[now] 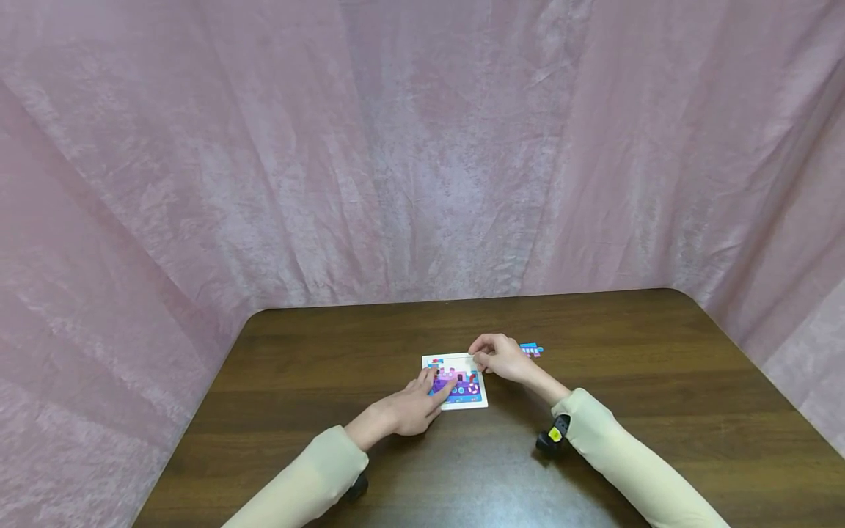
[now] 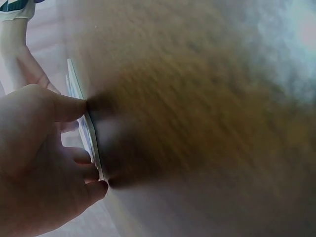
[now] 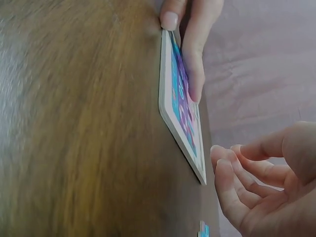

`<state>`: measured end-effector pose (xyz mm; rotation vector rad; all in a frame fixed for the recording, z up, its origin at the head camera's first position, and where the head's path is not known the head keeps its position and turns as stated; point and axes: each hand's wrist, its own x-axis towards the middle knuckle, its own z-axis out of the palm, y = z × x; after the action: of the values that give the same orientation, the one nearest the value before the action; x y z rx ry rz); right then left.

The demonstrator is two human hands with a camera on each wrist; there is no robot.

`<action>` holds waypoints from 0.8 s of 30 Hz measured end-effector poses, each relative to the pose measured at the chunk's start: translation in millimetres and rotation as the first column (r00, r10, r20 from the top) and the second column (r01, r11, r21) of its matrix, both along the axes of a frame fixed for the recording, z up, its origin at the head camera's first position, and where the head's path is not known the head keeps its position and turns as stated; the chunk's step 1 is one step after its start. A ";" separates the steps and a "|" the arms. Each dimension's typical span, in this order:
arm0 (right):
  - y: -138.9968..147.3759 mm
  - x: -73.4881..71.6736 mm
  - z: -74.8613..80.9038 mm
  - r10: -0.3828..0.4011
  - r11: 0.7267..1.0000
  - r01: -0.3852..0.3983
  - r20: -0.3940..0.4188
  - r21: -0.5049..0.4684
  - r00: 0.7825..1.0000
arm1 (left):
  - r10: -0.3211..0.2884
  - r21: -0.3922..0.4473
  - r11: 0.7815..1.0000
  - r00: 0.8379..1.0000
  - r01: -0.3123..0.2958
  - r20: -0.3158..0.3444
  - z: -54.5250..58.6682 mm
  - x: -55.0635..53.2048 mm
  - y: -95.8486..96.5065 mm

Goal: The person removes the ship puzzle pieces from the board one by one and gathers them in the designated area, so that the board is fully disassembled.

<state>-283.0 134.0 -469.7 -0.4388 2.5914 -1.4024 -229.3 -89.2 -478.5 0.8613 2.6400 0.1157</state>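
Observation:
A small picture puzzle (image 1: 455, 400) in a white frame lies on the table, its pink, purple and blue picture filling the lower part and a pale area showing near the top. On its left side rests my left hand (image 1: 412, 407), fingers extended over the picture; in the left wrist view its thumb and fingertips meet the board's edge. My right hand (image 1: 505, 359) is at the upper right corner, thumb and fingers bent together. From the right wrist view, its fingertips (image 3: 224, 168) come close beside the board, and I cannot tell whether a piece is between them.
Just right of my right hand lies a blue and purple puzzle piece (image 1: 531, 350), partly behind the hand. The brown wooden table (image 1: 297, 367) reaches back to a pink curtain (image 1: 422, 161). A black wrist camera (image 1: 551, 438) sits under my right sleeve.

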 end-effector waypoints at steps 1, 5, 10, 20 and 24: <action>-1.2 0.3 -1.0 0.007 1.000 -0.007 -0.005 0.004 1.000 | -0.006 -0.002 1.000 1.000 0.006 -0.009 -0.6 0.2 0.1; -3.5 0.9 -4.4 0.053 0.998 -0.052 -0.027 0.026 0.998 | -0.021 -0.003 1.000 0.999 0.021 -0.029 -1.1 1.3 0.3; -4.0 0.7 -7.0 0.094 0.994 -0.091 -0.048 0.061 0.994 | -0.016 0.006 1.000 1.000 0.016 -0.016 2.5 1.1 -1.5; -4.6 -4.0 -9.3 0.127 0.986 -0.116 -0.085 0.116 0.988 | 0.028 0.003 1.000 0.999 -0.028 0.038 7.6 1.4 -13.9; -6.4 -3.2 -6.7 0.125 0.983 -0.114 -0.068 0.141 0.990 | 0.018 -0.001 1.000 0.999 -0.018 0.037 4.1 2.6 -15.1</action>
<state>-286.2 127.6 -476.5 -0.6277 2.6510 -1.1833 -226.7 -104.3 -474.5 0.8278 2.6137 0.1339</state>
